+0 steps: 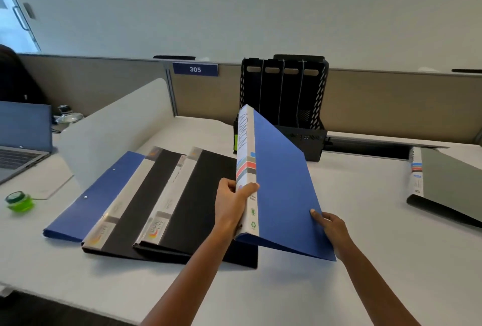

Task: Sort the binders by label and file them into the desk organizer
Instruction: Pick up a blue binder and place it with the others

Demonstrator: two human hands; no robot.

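A blue binder (284, 185) with a white spine lettered ADMIN is lifted off the desk, tilted toward the black desk organizer (284, 101) behind it. My left hand (232, 203) grips its spine, thumb over the label. My right hand (330, 226) holds the cover's lower right edge, fingers underneath. Three binders lie overlapped to the left: a blue one (91, 198) and two black ones (146, 198) (198, 195). A grey binder (448, 182) lies flat at the right.
The white desk (378, 260) runs to a beige partition carrying a 305 sign (195, 69). A laptop (20, 143) stands at far left, with a green tape roll (19, 200) in front and a white divider panel (114, 127) beside it.
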